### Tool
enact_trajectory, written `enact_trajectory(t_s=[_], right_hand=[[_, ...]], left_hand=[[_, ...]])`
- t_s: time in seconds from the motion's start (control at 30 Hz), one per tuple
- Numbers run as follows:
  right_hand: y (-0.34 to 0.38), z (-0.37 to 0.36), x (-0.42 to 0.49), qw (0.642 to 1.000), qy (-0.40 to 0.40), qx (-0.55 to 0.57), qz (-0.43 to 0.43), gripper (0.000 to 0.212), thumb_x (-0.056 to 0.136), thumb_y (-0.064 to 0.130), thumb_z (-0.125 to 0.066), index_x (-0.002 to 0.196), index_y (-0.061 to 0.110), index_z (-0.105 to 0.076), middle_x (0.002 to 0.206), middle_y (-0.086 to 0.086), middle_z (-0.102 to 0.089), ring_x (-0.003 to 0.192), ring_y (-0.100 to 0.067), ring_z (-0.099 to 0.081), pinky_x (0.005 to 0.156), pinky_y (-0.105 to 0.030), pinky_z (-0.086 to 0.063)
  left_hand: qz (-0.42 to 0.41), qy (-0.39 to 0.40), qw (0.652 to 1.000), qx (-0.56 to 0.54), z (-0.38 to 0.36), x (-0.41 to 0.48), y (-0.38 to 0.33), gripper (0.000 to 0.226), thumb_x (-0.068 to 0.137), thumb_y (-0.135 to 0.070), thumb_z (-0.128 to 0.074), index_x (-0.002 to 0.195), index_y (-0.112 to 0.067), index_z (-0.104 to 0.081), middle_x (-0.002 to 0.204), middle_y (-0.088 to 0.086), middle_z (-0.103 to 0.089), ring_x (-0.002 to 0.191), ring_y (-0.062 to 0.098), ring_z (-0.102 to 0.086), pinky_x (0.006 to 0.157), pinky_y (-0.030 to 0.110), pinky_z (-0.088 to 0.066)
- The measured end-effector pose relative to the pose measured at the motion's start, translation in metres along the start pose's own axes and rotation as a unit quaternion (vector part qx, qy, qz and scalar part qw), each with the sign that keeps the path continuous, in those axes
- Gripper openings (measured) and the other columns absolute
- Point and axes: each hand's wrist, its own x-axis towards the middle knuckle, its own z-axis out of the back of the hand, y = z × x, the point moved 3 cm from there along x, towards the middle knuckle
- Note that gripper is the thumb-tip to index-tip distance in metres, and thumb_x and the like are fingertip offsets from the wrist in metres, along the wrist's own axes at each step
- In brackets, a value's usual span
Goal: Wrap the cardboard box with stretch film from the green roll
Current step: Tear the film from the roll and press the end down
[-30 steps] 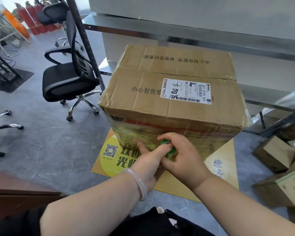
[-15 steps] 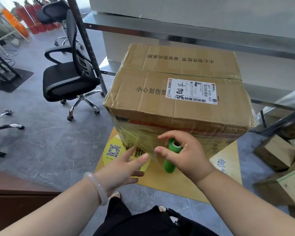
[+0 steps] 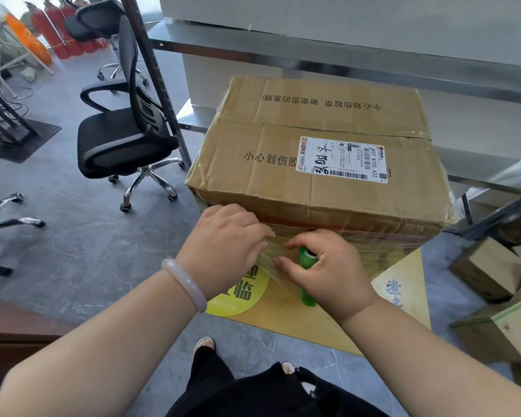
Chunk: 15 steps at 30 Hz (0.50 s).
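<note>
On the yellow floor mat (image 3: 283, 314) before you, large brown cardboard box (image 3: 313, 188), clear stretch film (image 3: 373, 245) banding its near side, your right hand (image 3: 334, 272) gripping the upright green film roll (image 3: 307, 293), your left hand (image 3: 226, 245) pressing relaxed fingers onto the film, black office chair (image 3: 121, 139) left.

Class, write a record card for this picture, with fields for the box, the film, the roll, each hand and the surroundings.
box: cardboard box, shipping label on top, standing on a yellow mat
film: stretch film across the box's front
roll: green roll, upright, at the front
left hand: presses the film
right hand: grips the roll
surroundings: black office chair
</note>
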Motion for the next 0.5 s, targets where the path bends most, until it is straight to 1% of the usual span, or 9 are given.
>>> enact_trajectory(t_s=[0.07, 0.13, 0.2, 0.27, 0.37, 0.43, 0.5], right_hand=[[0.0, -0.001, 0.0, 1.0, -0.002, -0.006, -0.001, 0.025, 0.073, 0.041, -0.079, 0.091, 0.023, -0.073, 0.084, 0.005, -0.065, 0.082, -0.008, -0.056, 0.071, -0.012, -0.035], [0.0, -0.001, 0.001, 1.0, 0.0, -0.009, -0.002, 0.026, 0.073, 0.042, -0.078, 0.091, 0.023, -0.073, 0.084, 0.005, -0.065, 0.083, -0.009, -0.057, 0.071, -0.013, -0.036], [0.002, -0.002, 0.001, 1.0, 0.003, -0.019, -0.005, 0.028, 0.073, 0.045, -0.076, 0.091, 0.024, -0.073, 0.085, 0.005, -0.066, 0.083, -0.01, -0.058, 0.072, -0.019, -0.041], [0.003, -0.004, 0.002, 1.0, 0.006, -0.026, -0.01, 0.029, 0.074, 0.047, -0.075, 0.091, 0.024, -0.073, 0.086, 0.005, -0.066, 0.084, -0.011, -0.059, 0.072, -0.025, -0.047], [0.007, -0.006, 0.003, 0.999, 0.014, -0.038, -0.024, 0.03, 0.076, 0.05, -0.07, 0.094, 0.026, -0.073, 0.088, 0.004, -0.066, 0.086, -0.013, -0.06, 0.07, -0.028, -0.048], [0.009, -0.007, 0.003, 0.999, 0.013, -0.049, -0.02, 0.034, 0.076, 0.053, -0.062, 0.095, 0.027, -0.073, 0.086, 0.003, -0.065, 0.084, -0.015, -0.061, 0.067, -0.031, -0.05], [0.013, -0.008, 0.004, 0.999, 0.009, -0.05, -0.001, 0.037, 0.077, 0.055, -0.055, 0.095, 0.028, -0.074, 0.082, 0.004, -0.064, 0.078, -0.017, -0.062, 0.061, -0.032, -0.052]], left_hand=[[-0.004, 0.025, 1.0, 0.007, 0.0, 0.003, -0.001, 0.034, 0.086, -0.036, -0.046, 0.085, -0.028, -0.079, 0.079, -0.009, -0.069, 0.079, 0.023, -0.065, 0.067, 0.037, -0.053], [-0.004, 0.037, 0.999, -0.024, -0.001, 0.001, 0.001, 0.033, 0.088, -0.035, -0.046, 0.079, -0.025, -0.076, 0.081, -0.008, -0.069, 0.078, 0.023, -0.064, 0.069, 0.037, -0.053], [0.008, 0.054, 0.996, -0.067, -0.002, -0.002, 0.003, 0.033, 0.089, -0.034, -0.045, 0.08, -0.021, -0.073, 0.079, -0.006, -0.071, 0.076, 0.025, -0.066, 0.071, 0.038, -0.054], [0.025, 0.066, 0.993, -0.093, -0.001, -0.004, 0.004, 0.038, 0.09, -0.036, -0.039, 0.082, -0.02, -0.072, 0.071, -0.002, -0.071, 0.069, 0.028, -0.067, 0.068, 0.038, -0.053], [0.03, 0.059, 0.991, -0.113, 0.003, -0.005, 0.002, 0.039, 0.09, -0.038, -0.038, 0.084, -0.021, -0.073, 0.069, -0.002, -0.07, 0.065, 0.028, -0.066, 0.064, 0.035, -0.052], [0.028, 0.05, 0.992, -0.113, 0.006, -0.005, 0.002, 0.035, 0.09, -0.035, -0.042, 0.083, -0.02, -0.073, 0.068, -0.003, -0.07, 0.064, 0.027, -0.066, 0.063, 0.033, -0.05], [0.031, 0.051, 0.991, -0.118, 0.006, -0.004, 0.002, 0.035, 0.09, -0.035, -0.043, 0.084, -0.02, -0.074, 0.069, -0.003, -0.07, 0.065, 0.026, -0.067, 0.064, 0.031, -0.047]])
